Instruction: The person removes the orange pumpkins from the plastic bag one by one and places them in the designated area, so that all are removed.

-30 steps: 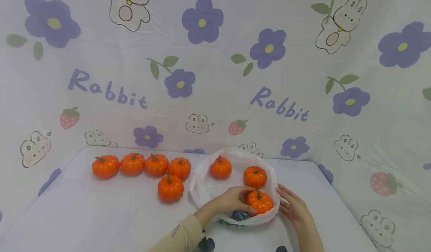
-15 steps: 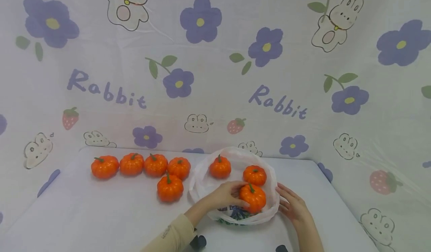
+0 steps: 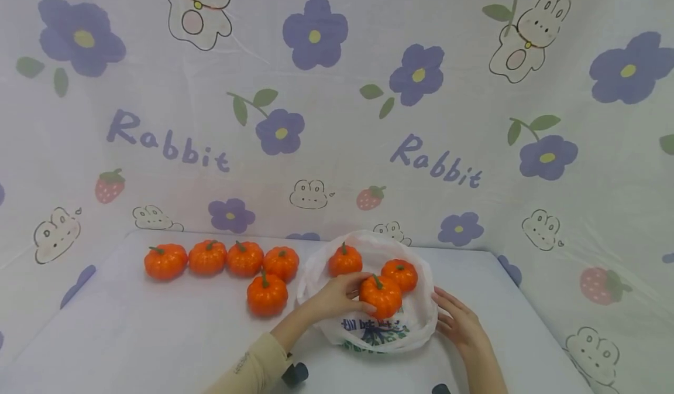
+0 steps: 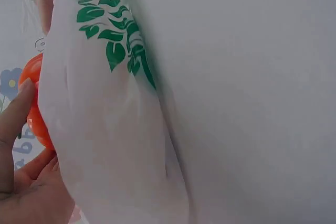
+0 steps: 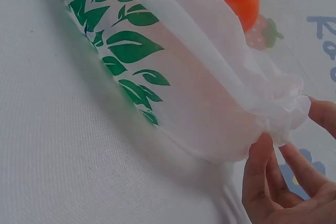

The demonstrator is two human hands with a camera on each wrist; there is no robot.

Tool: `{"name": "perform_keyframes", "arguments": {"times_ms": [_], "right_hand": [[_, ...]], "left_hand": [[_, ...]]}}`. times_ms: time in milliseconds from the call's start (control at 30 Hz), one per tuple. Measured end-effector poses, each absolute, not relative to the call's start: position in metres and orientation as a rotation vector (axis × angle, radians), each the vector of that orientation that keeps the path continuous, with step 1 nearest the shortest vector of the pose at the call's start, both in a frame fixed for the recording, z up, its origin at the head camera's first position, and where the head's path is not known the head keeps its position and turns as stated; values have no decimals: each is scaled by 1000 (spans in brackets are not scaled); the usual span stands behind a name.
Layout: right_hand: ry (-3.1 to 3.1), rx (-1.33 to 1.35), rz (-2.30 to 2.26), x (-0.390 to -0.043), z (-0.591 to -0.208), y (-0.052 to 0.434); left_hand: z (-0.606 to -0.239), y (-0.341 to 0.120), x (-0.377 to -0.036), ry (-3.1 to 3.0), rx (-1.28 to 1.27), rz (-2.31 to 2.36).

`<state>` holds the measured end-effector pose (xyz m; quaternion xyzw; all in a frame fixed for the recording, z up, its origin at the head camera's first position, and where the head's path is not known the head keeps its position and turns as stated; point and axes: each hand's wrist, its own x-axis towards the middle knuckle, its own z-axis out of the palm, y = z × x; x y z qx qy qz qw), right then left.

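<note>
My left hand [image 3: 337,298] grips an orange toy pumpkin [image 3: 380,298] with a green stem, over the mouth of a white plastic bag [image 3: 421,334]. Thumb and fingers lie on opposite sides of this pumpkin in the left wrist view, where the bag [image 4: 110,135] hides part of it. Inside the bag are two more pumpkins, one at the back left [image 3: 345,260] and one at the back right [image 3: 402,274]. My right hand [image 3: 460,324] holds the bag's right rim; the right wrist view has its fingers and thumb around the gathered plastic [image 5: 283,103].
Left of the bag, several pumpkins [image 3: 207,257] form a row along the back of the white table [image 3: 158,335]. One pumpkin [image 3: 267,294] sits in front of the row's right end. Behind stands a patterned cloth [image 3: 337,165].
My left hand has moved the gripped pumpkin left and slightly back from the bag's right front, uncovering print on the bag's inside. The right hand has stayed at the rim.
</note>
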<state>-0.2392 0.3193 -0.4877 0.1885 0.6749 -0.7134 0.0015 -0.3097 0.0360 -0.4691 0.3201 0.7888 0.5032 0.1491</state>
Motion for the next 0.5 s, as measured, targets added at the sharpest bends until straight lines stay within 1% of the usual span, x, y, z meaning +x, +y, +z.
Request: {"name": "perform_keyframes", "arguments": {"times_ms": [500], "right_hand": [[2128,604,-2237,-238,-486,319]], "left_hand": [[-449,-7,-312,2239,824,1551]]}}
